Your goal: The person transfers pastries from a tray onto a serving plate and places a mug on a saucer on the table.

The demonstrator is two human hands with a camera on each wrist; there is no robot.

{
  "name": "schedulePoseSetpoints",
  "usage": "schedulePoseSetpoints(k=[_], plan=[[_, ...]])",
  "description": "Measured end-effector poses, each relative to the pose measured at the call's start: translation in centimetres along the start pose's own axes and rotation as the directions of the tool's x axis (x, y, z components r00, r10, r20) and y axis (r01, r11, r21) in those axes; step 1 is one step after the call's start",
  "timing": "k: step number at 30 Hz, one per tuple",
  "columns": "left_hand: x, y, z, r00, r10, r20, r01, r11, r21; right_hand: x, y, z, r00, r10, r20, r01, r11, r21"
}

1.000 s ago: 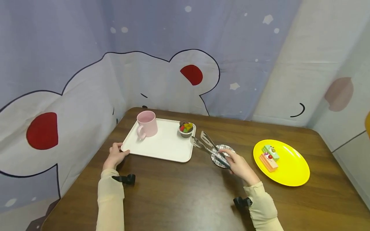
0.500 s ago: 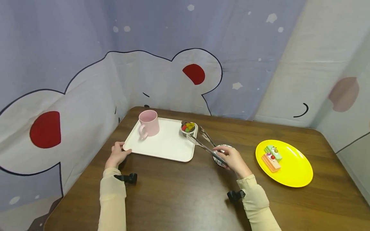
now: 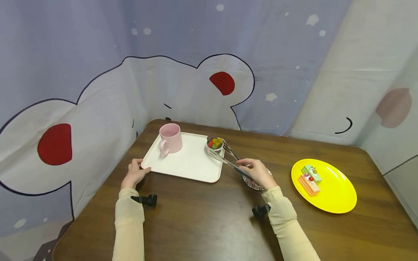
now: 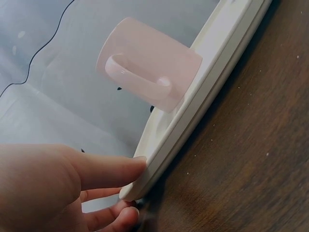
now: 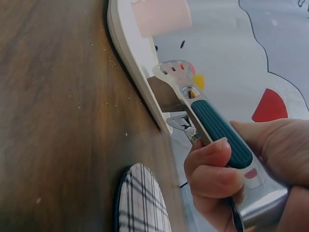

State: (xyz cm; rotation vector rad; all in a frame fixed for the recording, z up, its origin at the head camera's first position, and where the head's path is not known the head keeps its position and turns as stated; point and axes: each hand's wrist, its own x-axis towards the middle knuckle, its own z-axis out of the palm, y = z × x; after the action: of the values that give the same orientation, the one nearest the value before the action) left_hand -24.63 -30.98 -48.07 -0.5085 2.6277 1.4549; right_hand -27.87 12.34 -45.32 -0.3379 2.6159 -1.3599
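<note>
My left hand (image 3: 134, 174) pinches the near left corner of a white tray (image 3: 183, 167), thumb on the rim and fingers below. On the tray stand a pink mug (image 3: 171, 139) at the left and a small fruit-topped cup (image 3: 214, 143) at the right. In my right hand (image 3: 258, 172) are metal tongs (image 5: 219, 133) with dark green grips, held between thumb and fingers. The tongs' two ends lie on either side of the fruit cup, one in front and one at its right; the head view does not settle whether they touch it. A plaid coaster (image 5: 142, 200) lies below the right hand.
A yellow oval plate (image 3: 337, 190) at the right carries two toy cake slices, one green (image 3: 308, 169) and one orange (image 3: 307, 184). The brown wooden table (image 3: 202, 217) ends at a printed curtain (image 3: 183, 87) behind.
My right hand and the tongs have moved left, bringing the tongs' ends from beside the tray to around the fruit cup. The left hand keeps its hold on the tray corner.
</note>
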Motion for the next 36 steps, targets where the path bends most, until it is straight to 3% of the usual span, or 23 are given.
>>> schedulePoseSetpoints(k=[5, 14, 21, 36], plan=[[0.1, 0.1, 0.0, 1.000, -0.015, 0.003, 0.015, 1.000, 0.001, 0.8, -0.3, 0.3, 1.000, 0.002, 0.024, -0.002, 1.000, 0.008], [0.2, 0.0, -0.1, 1.000, -0.004, -0.009, 0.004, 1.000, 0.001, 1.1, -0.5, 1.2, 0.998, -0.053, 0.040, 0.059, 0.982, -0.180], [0.4, -0.3, 0.0, 1.000, -0.003, -0.006, 0.003, 1.000, 0.003, 1.0, 0.3, 2.2, 0.969, -0.229, -0.090, 0.185, 0.920, -0.346], [0.2, -0.1, 0.0, 1.000, 0.000, -0.001, 0.000, 1.000, 0.000, -0.3, 0.4, 2.4, 0.940, -0.281, -0.193, 0.197, 0.909, -0.367]])
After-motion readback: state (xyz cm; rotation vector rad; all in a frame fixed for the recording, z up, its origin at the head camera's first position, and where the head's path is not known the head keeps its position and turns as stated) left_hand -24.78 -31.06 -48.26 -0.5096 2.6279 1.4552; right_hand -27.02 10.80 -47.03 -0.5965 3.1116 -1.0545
